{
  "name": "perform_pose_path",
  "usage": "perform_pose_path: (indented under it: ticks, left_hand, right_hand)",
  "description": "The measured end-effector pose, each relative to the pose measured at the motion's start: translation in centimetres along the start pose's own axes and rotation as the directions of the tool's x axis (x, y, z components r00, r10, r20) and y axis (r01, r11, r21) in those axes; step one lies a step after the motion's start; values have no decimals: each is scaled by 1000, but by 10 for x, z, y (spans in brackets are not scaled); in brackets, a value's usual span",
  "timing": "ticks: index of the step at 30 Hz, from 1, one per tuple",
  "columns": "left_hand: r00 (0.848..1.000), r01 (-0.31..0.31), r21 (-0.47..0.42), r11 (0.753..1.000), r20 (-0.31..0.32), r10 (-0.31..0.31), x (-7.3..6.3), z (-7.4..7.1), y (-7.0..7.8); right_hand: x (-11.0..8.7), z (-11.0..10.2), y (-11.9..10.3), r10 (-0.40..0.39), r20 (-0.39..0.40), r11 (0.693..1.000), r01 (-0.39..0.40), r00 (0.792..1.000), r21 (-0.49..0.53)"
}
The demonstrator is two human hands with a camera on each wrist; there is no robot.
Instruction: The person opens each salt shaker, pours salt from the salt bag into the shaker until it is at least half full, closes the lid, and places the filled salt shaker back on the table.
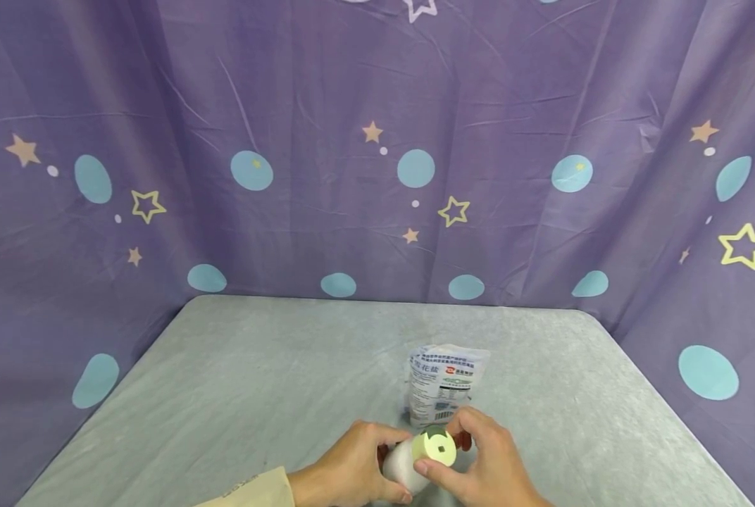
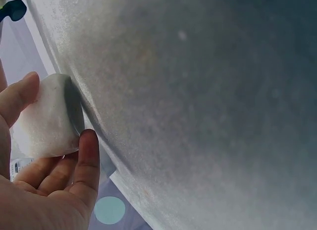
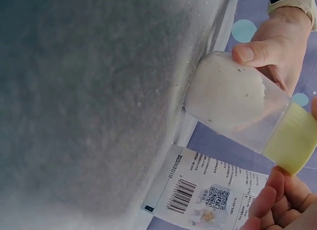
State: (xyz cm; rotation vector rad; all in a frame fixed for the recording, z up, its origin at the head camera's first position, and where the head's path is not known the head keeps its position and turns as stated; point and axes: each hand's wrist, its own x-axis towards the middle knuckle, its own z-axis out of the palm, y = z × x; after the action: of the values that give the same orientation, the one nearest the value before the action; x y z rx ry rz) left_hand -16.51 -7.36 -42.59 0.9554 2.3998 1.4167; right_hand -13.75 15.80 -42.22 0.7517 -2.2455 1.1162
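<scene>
A clear shaker bottle (image 3: 228, 93), partly filled with white salt, is tilted in both hands near the table's front. Its pale yellow-green cap (image 1: 436, 448) faces up and toward the right. My left hand (image 1: 355, 461) grips the bottle's body, with thumb and fingers on opposite sides in the left wrist view. With thumb and fingertips, my right hand (image 1: 493, 461) pinches the cap around its side. Just behind the hands, a white printed salt bag (image 1: 446, 386) stands upright; its lower edge is partly covered by the cap and right hand in the head view.
A pale grey cloth covers the table (image 1: 244, 380). Purple curtain (image 1: 327, 232) with stars and blue spots hangs behind it and along both sides. The bag's barcode side (image 3: 203, 193) shows beneath the bottle in the right wrist view.
</scene>
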Motion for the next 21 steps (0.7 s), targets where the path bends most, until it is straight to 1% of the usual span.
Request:
perform_pose_path:
  ticks: [5, 10, 14, 17, 21]
  left_hand:
    - [1000, 10, -16, 1000, 3, -10, 0, 0, 0]
    - [1000, 14, -22, 1000, -2, -14, 0, 1, 0]
    - [1000, 7, -16, 1000, -2, -7, 0, 1, 0]
    - [1000, 8, -16, 1000, 1, -8, 0, 0, -1]
    - [1000, 10, -18, 1000, 6, -10, 1, 0, -1]
  right_hand:
    - [-1, 1, -1, 18, -17, 1000, -18, 1000, -13]
    - [-1, -1, 0, 20, -7, 1000, -20, 1000, -24]
    - [0, -3, 1, 9, 25, 1000, -9, 1000, -12]
    - [1, -6, 2, -10, 70, 999, 7, 997, 33]
    - [3, -12, 4, -21, 140, 997, 10, 990, 80]
